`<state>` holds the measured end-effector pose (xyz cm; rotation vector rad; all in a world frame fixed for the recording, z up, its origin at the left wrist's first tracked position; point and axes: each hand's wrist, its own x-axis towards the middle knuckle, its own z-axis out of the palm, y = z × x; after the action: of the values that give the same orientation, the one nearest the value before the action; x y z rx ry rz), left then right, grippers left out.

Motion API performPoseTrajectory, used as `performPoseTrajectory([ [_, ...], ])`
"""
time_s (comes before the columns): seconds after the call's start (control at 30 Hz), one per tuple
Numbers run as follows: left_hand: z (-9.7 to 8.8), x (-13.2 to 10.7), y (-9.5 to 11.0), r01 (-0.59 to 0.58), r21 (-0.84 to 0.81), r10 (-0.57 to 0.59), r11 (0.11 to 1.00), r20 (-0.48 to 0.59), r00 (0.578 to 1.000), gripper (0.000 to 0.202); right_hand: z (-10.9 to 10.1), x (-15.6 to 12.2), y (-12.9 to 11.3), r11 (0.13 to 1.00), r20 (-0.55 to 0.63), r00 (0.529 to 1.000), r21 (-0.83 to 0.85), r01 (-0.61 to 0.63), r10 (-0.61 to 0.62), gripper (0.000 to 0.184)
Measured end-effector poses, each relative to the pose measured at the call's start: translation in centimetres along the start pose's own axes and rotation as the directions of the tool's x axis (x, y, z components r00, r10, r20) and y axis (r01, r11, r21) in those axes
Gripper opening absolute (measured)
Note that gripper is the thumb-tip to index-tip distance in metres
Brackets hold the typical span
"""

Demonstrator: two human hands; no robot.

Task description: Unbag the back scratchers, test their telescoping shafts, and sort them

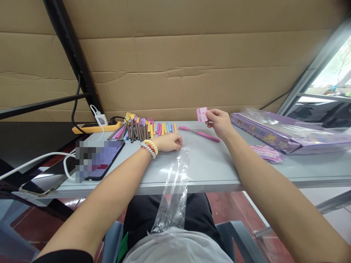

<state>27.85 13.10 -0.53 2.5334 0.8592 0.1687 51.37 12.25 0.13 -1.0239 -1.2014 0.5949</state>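
My left hand [170,142] rests on the table with its fingers curled, pinching the upper end of a long clear plastic sleeve [175,173]. The sleeve runs down over the table edge to my lap. Held up between the thumb and fingers of my right hand [218,121] is a small pink printed card [202,114]. Below that card a pink back scratcher [199,133] with a metal middle lies on the table. Beyond my left hand is a pile of back scratcher parts [134,128]: claw-shaped heads, metal rods and coloured handles.
A purple printed box [274,135] with clear plastic on it stands at the right, beside a stack of pink cards [267,153]. At the left lie a tablet [109,159], a phone [46,179], white cables and a yellow power strip [95,128]. Cardboard [192,54] backs the table.
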Motion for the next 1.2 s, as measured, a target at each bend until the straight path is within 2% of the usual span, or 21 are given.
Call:
performPoseTrajectory([
  [0.07,0.0,0.0,0.0,0.001,0.009,-0.001,1.000,-0.006,1.000,0.005,-0.1,0.2,-0.2,0.999,-0.060,0.998,0.026,0.032,-0.030,0.033],
  [0.2,0.1,0.0,0.0,0.010,0.032,-0.010,0.999,-0.016,1.000,0.011,-0.7,0.6,-0.2,0.998,-0.103,0.993,0.029,0.056,-0.052,0.037],
  [0.27,0.2,0.0,-0.2,0.016,0.032,-0.015,0.999,-0.029,0.999,0.024,-1.1,0.8,-0.1,0.999,-0.116,0.992,0.012,0.048,-0.046,0.037],
  [0.4,0.5,0.0,-0.7,-0.023,-0.014,0.022,1.000,-0.099,0.995,0.064,-1.4,1.0,0.2,1.000,-0.131,0.991,-0.013,0.026,-0.027,0.033],
  [0.47,0.6,0.0,-0.9,-0.070,-0.006,0.069,0.998,-0.114,0.991,0.070,-1.4,1.0,0.3,0.999,-0.136,0.991,-0.033,0.011,-0.015,0.031],
  [0.57,0.5,0.0,-0.9,-0.111,0.049,0.115,0.993,-0.087,0.990,0.049,-1.1,0.7,0.6,0.996,-0.118,0.993,-0.089,-0.023,0.013,0.028],
  [0.67,0.4,0.0,-0.6,-0.092,0.072,0.096,0.993,-0.056,0.994,0.031,-0.9,0.4,0.9,0.987,-0.084,0.996,-0.156,-0.031,0.018,0.033],
  [0.73,0.4,0.0,-0.5,-0.070,0.070,0.074,0.995,-0.055,0.996,0.028,-0.7,0.2,1.0,0.977,-0.060,0.998,-0.213,0.007,-0.020,0.032],
  [0.8,0.4,0.1,-0.6,-0.056,0.066,0.061,0.996,-0.063,0.996,0.025,-0.5,0.2,0.8,0.954,-0.016,0.996,-0.290,0.083,-0.092,0.022],
  [0.9,0.5,0.3,-0.7,-0.045,0.055,0.049,0.997,-0.076,0.996,0.023,-0.3,0.1,-0.8,0.909,0.041,0.980,-0.368,0.198,-0.196,0.012],
  [1.0,0.5,0.3,-0.8,-0.036,0.061,0.041,0.997,-0.078,0.996,0.022,-1.2,-0.3,-3.7,0.882,0.034,0.976,-0.422,0.209,-0.215,0.025],
  [1.1,0.5,0.3,-0.7,-0.036,0.085,0.043,0.996,-0.075,0.996,0.021,-3.5,-0.9,-6.5,0.801,0.086,0.992,-0.585,0.129,-0.097,0.037],
  [1.2,0.5,0.2,-0.6,-0.042,0.105,0.050,0.994,-0.074,0.996,0.021,-7.0,-1.1,-8.1,0.643,0.129,0.978,-0.766,-0.006,0.163,0.041],
])
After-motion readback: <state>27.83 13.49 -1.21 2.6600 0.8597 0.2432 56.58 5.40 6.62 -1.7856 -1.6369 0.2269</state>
